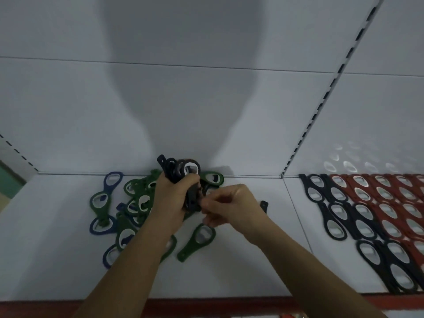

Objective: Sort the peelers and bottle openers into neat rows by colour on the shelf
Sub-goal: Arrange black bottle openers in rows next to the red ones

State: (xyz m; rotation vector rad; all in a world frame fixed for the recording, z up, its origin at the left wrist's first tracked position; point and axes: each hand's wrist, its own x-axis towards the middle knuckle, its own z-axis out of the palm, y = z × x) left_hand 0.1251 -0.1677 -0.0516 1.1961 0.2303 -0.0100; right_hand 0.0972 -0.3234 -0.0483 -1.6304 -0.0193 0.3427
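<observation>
Right now your left hand (pixel 176 198) is wrapped around a stack of black openers (pixel 181 169), holding it upright above the shelf (pixel 229 271) with the ring ends fanned out on top. Your right hand (pixel 231 207) has its fingers curled in against the lower handle ends and pinches them, which looks like squaring the stack so it can go down as one tidy lot.

Under your left hand lies the unsorted pile of green and blue openers (pixel 135 203), overlapping at all angles near the back wall. One green opener (pixel 197 242) sits apart at the front of the pile, and a black handle end (pixel 264 205) pokes out just beside your right wrist.

Off to the right, well apart from the pile, the black rows (pixel 339 216) and red rows (pixel 390 203) already lie flat, side by side. The stack probably belongs with the black rows. Green and blue have no rows yet, so the sorting seems about half done. No peelers are recognisable.
</observation>
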